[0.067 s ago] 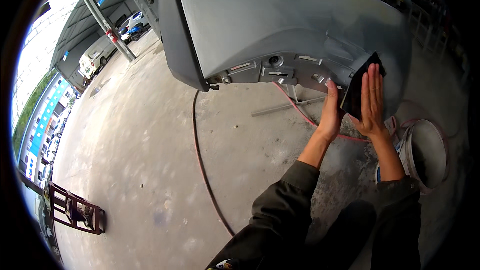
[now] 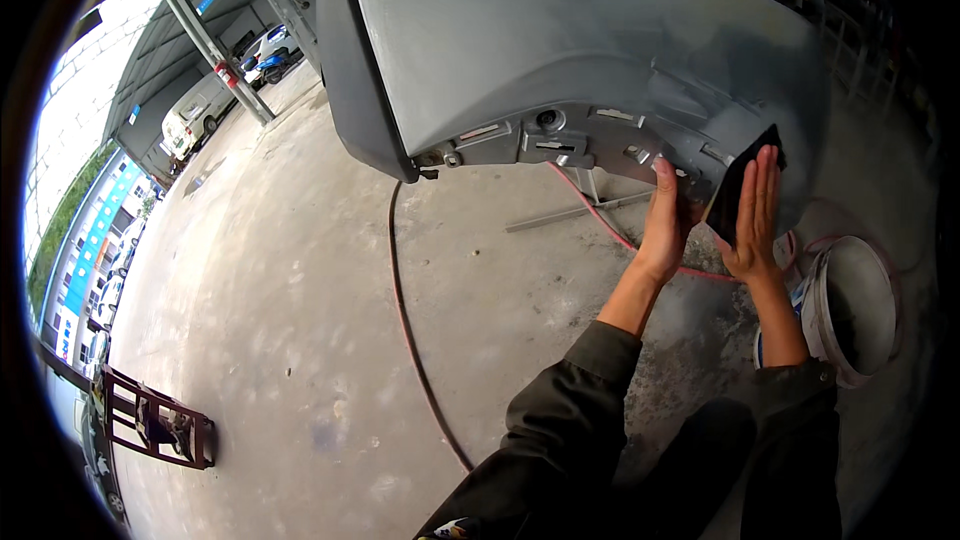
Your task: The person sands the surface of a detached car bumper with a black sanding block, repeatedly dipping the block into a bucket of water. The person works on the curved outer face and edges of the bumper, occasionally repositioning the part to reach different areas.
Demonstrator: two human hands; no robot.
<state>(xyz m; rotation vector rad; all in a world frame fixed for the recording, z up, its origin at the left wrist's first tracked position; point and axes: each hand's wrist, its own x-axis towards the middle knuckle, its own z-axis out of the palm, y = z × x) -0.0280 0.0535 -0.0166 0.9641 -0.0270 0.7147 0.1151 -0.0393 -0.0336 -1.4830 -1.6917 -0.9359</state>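
Note:
A grey car bumper (image 2: 490,30) fills the upper middle, its lower edge lined with slots and clip holes. My right hand (image 2: 753,208) lies along a black sheet of sandpaper (image 2: 738,180), long fingers straight and together, pressing it to the bumper's rounded right end. The thumb sits by the sheet's lower edge. My left hand (image 2: 663,228) is at the bumper's lower edge, thumb up against the slotted strip. Its other fingers go behind the edge and are mostly hidden, and it appears to grip there.
A white bucket (image 2: 855,310) stands right of my right forearm. A red hose (image 2: 615,230) and a dark hose (image 2: 405,315) cross the concrete floor. Beneath the bumper is a metal stand leg (image 2: 575,212). A dark red frame (image 2: 155,420) stands far left; parked vehicles (image 2: 200,115) are beyond.
My right hand has slid the sandpaper a little right and down along the bumper's end. My left hand stays at the lower edge.

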